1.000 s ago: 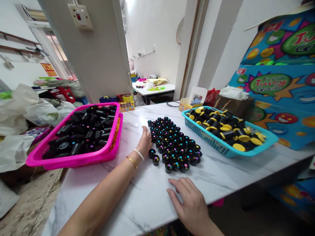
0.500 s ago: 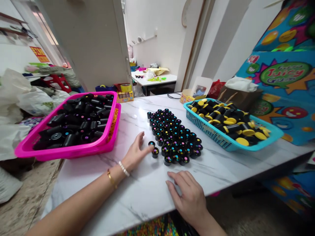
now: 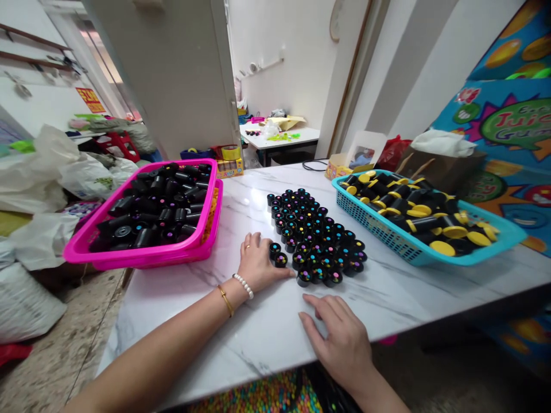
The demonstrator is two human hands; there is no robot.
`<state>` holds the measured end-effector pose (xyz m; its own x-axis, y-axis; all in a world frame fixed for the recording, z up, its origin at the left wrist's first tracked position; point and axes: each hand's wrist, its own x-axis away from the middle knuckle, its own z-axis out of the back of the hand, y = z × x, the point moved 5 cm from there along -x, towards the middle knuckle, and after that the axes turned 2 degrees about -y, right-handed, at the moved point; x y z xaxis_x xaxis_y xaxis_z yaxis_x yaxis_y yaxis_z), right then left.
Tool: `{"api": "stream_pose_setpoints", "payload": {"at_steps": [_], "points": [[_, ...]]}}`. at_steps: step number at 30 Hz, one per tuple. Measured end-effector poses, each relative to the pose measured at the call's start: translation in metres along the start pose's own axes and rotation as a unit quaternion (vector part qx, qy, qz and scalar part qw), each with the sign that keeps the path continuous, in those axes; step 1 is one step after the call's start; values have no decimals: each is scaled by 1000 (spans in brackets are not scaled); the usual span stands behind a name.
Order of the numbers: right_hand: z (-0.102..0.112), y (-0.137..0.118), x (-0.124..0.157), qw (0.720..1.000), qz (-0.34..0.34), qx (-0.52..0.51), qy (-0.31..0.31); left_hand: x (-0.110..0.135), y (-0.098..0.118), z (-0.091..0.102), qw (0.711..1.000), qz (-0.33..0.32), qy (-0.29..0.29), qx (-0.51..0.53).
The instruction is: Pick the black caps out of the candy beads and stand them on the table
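The left hand is spread wide on the near left side of the small black cups, its thumb stretched out to the right and its fingers pointing away. It curves around two cups that stand just apart from the larger group; whether the skin presses against them, I cannot tell. The thumb's tip reaches close to the front row. A white bead bracelet and a gold bangle circle that wrist.

The right hand is loosely open and grips nothing, thumb and forefinger apart, near the front edge of the table. Its fingertips sit just short of the front cups.

The cups stand packed together mid-table, with coloured pieces showing in their tops. To their left, a pink basket holds black tubes; to their right, a turquoise basket holds black tubes with yellow caps.
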<state>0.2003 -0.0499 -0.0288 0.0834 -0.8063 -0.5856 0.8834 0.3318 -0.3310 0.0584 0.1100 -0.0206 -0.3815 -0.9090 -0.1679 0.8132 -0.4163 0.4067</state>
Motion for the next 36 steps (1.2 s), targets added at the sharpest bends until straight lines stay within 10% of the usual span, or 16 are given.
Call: {"api": "stream_pose_setpoints", "payload": {"at_steps": [23, 36], "points": [[-2, 2, 4, 999, 37, -8, 20, -96, -54, -1, 994, 95, 28, -54], [-7, 11, 8, 997, 71, 7, 19, -129, -69, 1, 985, 116, 53, 116]]}}
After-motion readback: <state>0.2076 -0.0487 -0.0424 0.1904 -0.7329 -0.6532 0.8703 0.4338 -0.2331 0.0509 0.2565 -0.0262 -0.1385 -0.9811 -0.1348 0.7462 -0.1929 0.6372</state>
